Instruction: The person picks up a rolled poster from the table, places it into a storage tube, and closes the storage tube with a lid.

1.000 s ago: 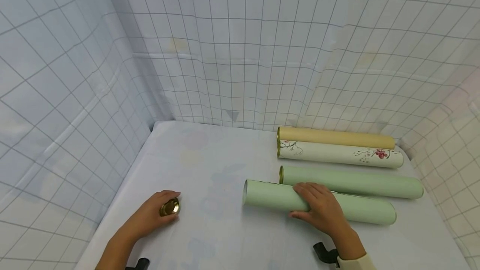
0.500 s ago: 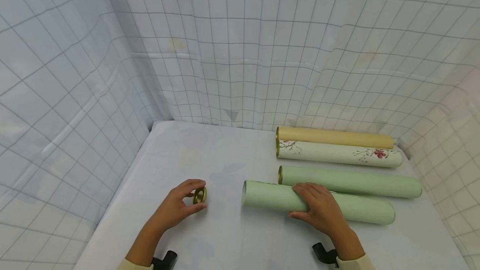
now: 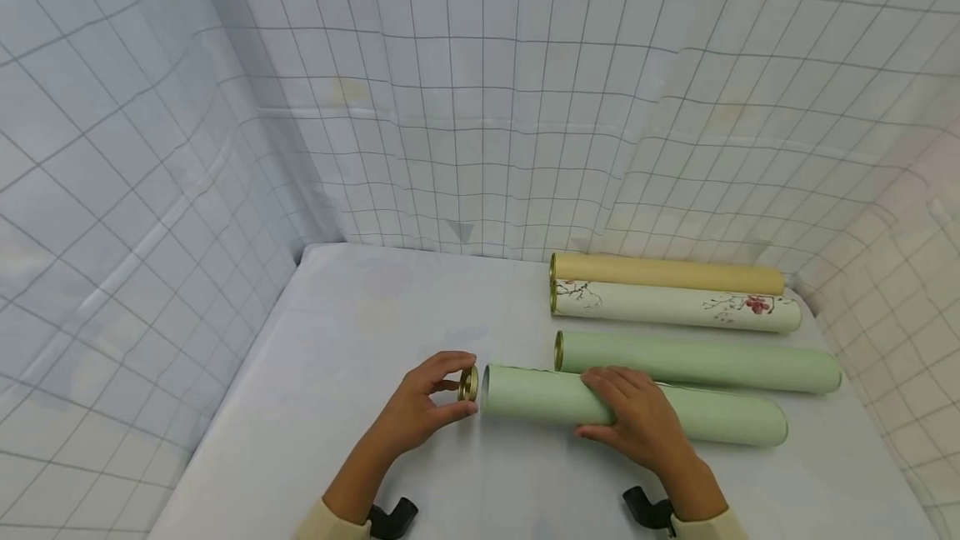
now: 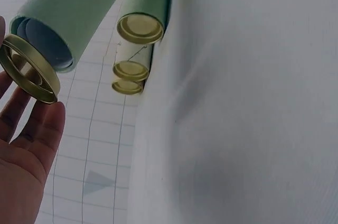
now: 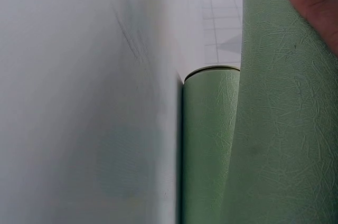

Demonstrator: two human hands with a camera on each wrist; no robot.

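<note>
My left hand (image 3: 420, 408) pinches a gold metal lid (image 3: 468, 384) between thumb and fingertips, on edge. Its ringed face shows in the left wrist view. The lid stands right beside the open left end of a pale green cardboard tube (image 3: 536, 394); a narrow gap shows between them in the head view. Inside that tube mouth the left wrist view shows a dark bluish-grey interior. My right hand (image 3: 641, 419) grips the same tube round its middle, fingers over the top and thumb on the near side. In the right wrist view only a digit on the green surface (image 5: 290, 118) is visible.
Behind lies a second green tube (image 3: 697, 362) with a gold-capped left end. Farther back, a white tube with plum blossoms (image 3: 652, 304) and a yellow tube (image 3: 675, 273) lie side by side. Gridded white cloth walls (image 3: 450, 123) surround the white-covered table (image 3: 360, 307).
My left hand has carried the gold lid rightward across the table to the tube's open end, turning it on edge. The right hand keeps its grip on the tube.
</note>
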